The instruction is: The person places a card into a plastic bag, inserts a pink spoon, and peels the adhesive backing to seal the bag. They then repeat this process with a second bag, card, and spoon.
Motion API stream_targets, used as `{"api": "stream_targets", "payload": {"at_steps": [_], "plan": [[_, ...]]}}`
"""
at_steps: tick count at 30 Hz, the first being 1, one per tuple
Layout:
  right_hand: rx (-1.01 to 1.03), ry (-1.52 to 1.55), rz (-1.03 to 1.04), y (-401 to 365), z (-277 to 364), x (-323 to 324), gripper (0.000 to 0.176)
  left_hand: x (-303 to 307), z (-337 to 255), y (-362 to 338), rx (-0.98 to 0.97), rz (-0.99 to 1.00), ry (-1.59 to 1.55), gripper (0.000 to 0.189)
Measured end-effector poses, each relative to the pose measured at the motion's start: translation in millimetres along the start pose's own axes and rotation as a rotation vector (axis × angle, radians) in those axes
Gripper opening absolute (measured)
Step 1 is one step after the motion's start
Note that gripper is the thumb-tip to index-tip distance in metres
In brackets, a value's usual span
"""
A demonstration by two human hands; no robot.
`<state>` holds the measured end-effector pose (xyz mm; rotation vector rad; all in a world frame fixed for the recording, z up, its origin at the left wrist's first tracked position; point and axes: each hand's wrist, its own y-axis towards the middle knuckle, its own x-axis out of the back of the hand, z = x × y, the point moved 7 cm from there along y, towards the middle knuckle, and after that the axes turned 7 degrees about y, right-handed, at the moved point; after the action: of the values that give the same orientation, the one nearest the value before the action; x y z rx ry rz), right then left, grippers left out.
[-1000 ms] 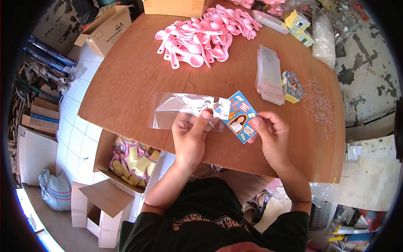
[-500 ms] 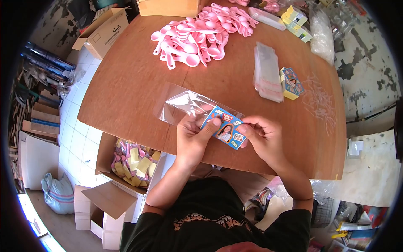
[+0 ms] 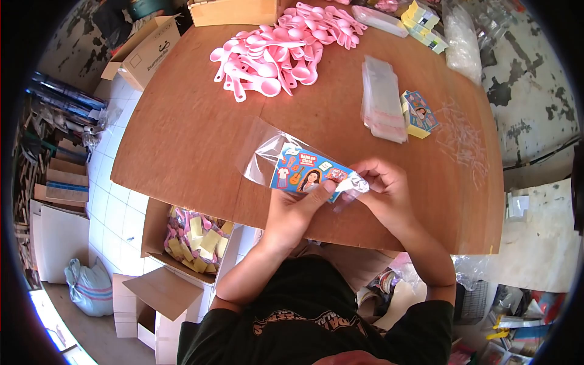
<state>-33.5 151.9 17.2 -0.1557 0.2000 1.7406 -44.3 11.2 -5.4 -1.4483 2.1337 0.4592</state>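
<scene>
Item: bag (image 3: pixel 263 149), clear plastic, with a printed card (image 3: pixel 307 173) inside it. Position: held just above the near edge of the table (image 3: pixel 194 121), in front of the person, lying slantwise with its far end toward the upper left.

Left hand (image 3: pixel 297 210): closed on the bag from below, thumb pressed on the card's face through the plastic.

Right hand (image 3: pixel 384 190): fingers curled, pinching the bag's crumpled near end just beside the card's right edge. The two hands are close together, almost touching.

Card: blue, with a portrait and small pictures, face up.

Also on the table:
- spoons (image 3: pixel 274 55), pink, a loose heap at the far side.
- bag stack (image 3: pixel 383 97), flat clear bags, right of centre.
- card stack (image 3: pixel 418 112), touching the bag stack's right side.
- strips (image 3: pixel 462 140), thin clear scraps scattered near the right edge.

Below the table, left: carton (image 3: pixel 155 222), open, filled with pink and yellow packs.
</scene>
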Motion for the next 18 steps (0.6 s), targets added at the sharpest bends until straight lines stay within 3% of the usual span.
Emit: {"api": "stream_targets", "payload": {"at_steps": [2, 6, 7, 9, 11, 12, 13, 14, 15, 17, 18], "plan": [[0.166, -0.076, -0.064, -0.4, 6.2, 0.2, 0.024, -4.4, 7.5, 0.1, 0.004, -0.002, 0.061, 0.018], [0.220, -0.233, -0.111, -3.0, 4.0, 3.7, 0.030, -16.1, 11.8, 4.6, -0.129, 0.106, 0.277, 0.021], [0.221, -0.232, -0.112, -2.7, 6.8, 2.4, 0.030, -17.7, 15.6, 4.5, -0.062, 0.095, 0.214, 0.022], [0.392, -0.657, -0.167, -5.9, 27.8, -5.8, 0.025, -21.9, 20.5, 1.3, 0.010, 0.087, 0.152, 0.023], [0.419, -0.597, -0.121, -2.5, 27.3, -6.9, 0.022, -21.6, 33.9, -2.8, 0.203, 0.029, -0.025, 0.024], [0.446, -0.536, -0.071, -2.3, 27.4, -8.9, 0.019, -22.0, 32.7, -2.5, 0.205, 0.031, -0.023, 0.024], [0.446, -0.535, -0.074, -4.6, 26.5, -8.8, 0.019, -25.7, 33.4, -3.0, 0.248, 0.090, -0.068, 0.025], [0.303, -0.432, -0.089, -5.0, 16.9, -4.6, 0.016, -29.1, 34.5, -4.3, 0.292, 0.149, -0.113, 0.026], [0.161, -0.327, -0.104, -5.1, 7.1, -0.8, 0.014, -25.5, 37.2, -3.8, 0.294, 0.150, -0.111, 0.026], [0.086, -0.255, -0.140, -4.8, 4.2, 4.4, 0.014, -26.7, 46.5, -3.7, 0.310, 0.291, -0.067, 0.026], [0.011, -0.183, -0.173, -4.2, -0.1, 8.3, 0.014, -30.2, 38.9, 1.5, 0.257, 0.267, 0.009, 0.028]]}}
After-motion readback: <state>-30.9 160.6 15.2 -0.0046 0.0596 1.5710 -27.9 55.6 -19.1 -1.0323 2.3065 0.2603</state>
